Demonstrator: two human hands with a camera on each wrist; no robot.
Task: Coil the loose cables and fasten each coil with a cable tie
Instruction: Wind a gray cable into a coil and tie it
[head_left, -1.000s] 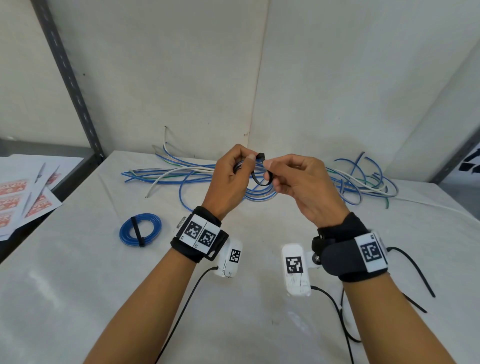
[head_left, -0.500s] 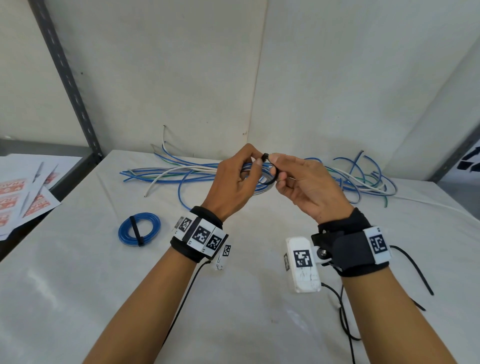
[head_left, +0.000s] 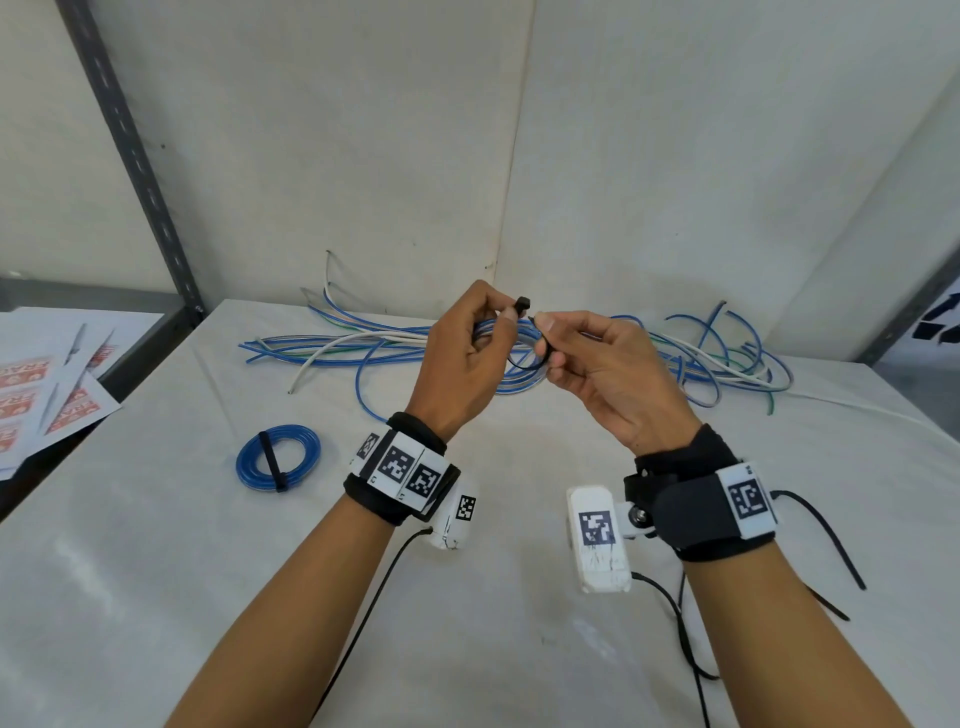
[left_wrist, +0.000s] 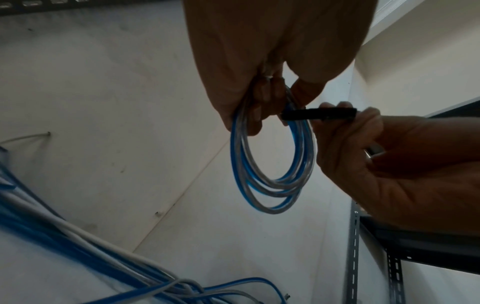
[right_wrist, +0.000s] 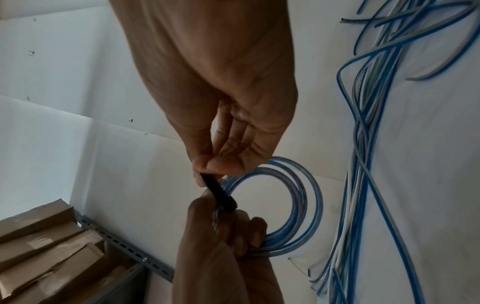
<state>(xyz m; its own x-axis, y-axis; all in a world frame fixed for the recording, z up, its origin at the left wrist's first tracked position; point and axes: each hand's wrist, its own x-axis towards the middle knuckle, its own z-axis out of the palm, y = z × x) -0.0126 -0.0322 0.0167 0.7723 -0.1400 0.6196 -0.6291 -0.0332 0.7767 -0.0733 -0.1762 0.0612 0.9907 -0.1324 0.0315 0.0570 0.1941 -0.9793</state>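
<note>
Both hands are raised above the table's middle. My left hand (head_left: 467, 358) (left_wrist: 262, 86) grips a small blue and clear cable coil (left_wrist: 272, 164) (right_wrist: 293, 203) (head_left: 514, 387) that hangs below its fingers. A black cable tie (left_wrist: 319, 114) (right_wrist: 219, 192) (head_left: 530, 332) runs round the top of the coil. Its head sticks up by my left thumb, and my right hand (head_left: 587, 358) (right_wrist: 221, 160) pinches the strap between thumb and forefinger. The loop of the tie sags between the two hands.
A finished blue coil (head_left: 278, 456) with a black tie lies at the left of the white table (head_left: 156, 597). Loose blue, white and green cables (head_left: 363, 345) (right_wrist: 369, 123) sprawl along the back wall. Spare black ties (head_left: 826, 535) lie right. Papers (head_left: 41, 384) lie left.
The hands drew together and then a little apart again. The tie's loop between them is smaller than a second ago, and the tie's head now stands up by the left thumb.
</note>
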